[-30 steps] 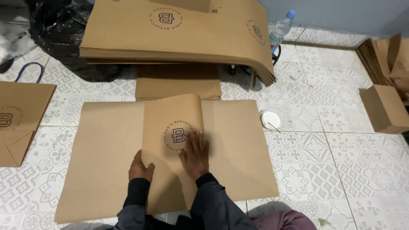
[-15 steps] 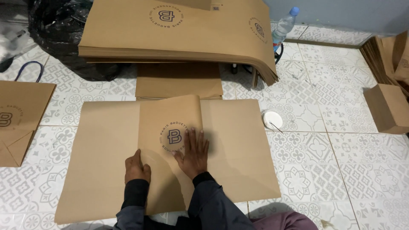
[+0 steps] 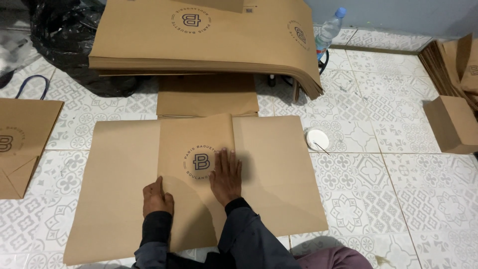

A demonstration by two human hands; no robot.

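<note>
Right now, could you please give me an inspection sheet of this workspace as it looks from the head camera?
Surface: patterned tile floor, white and grey.
Job's things: large brown paper sheet lies flat on the floor, its middle panel folded over, round printed mark facing up.
Hands: left hand presses the folded panel's left edge; right hand lies flat beside the mark, fingers spread.
Clutter: stack of brown sheets on a low support; smaller sheets beneath it; white round lid; plastic bottle; black plastic bag; finished paper bag at left; brown box at right.
Cables: nothing seen.
Surroundings: grey wall behind.
</note>
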